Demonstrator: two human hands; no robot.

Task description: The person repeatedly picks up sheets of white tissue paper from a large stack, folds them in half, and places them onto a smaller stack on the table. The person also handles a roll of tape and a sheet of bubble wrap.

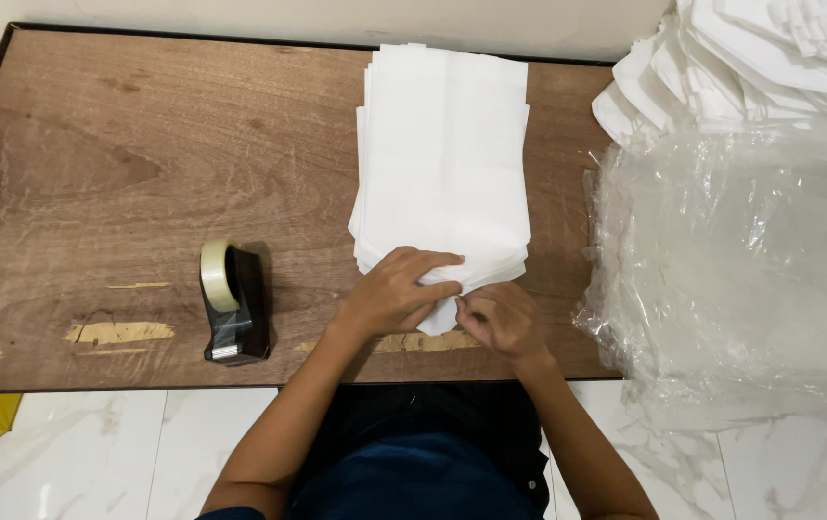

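A stack of white paper bags (442,154) lies flat in the middle of the brown wooden table (105,164). My left hand (396,289) presses on the near end of the stack, fingers curled over the bottom flap. My right hand (500,320) pinches the folded white flap just under the stack's near edge. Both hands touch the same top bag. A black tape dispenser (232,303) with a roll of clear tape stands to the left of my left hand.
A heap of clear plastic sleeves (741,270) covers the right side of the table and hangs over its edge. More white paper bags (750,58) are piled at the back right. Chipped patches mark the table's front edge (115,333). White tiled floor lies below.
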